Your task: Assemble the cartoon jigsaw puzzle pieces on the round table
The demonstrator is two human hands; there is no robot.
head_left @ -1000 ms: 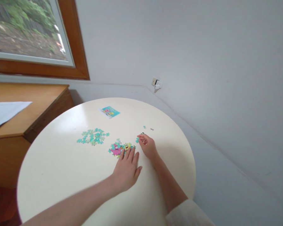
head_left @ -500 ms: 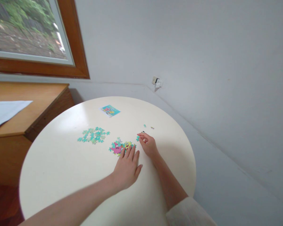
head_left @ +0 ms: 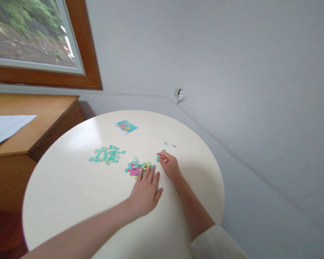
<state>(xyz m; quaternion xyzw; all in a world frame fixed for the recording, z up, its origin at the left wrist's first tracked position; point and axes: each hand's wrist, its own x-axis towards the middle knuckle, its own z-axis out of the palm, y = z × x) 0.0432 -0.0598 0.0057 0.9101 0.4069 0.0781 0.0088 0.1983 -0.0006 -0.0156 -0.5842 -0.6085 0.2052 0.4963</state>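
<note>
My left hand [head_left: 145, 192] lies flat with its fingers spread, the fingertips resting on the lower right part of a partly joined jigsaw puzzle [head_left: 133, 169]. A pink starfish figure and a yellow square figure show on the joined part; the fingers cover some of it. Just to the right, my right hand [head_left: 170, 167] is curled, its thumb and forefinger closed at the edge of a teal puzzle piece [head_left: 157, 158]. Part of a dark-marked piece [head_left: 163, 151] shows just beyond the right fingers.
A heap of loose teal puzzle pieces [head_left: 107, 155] lies left of the joined part. Farther back is a small picture card [head_left: 126, 126]. Two loose pieces, one teal [head_left: 166, 144], lie at the right on the round white table [head_left: 70, 201]. A wall stands close at the right.
</note>
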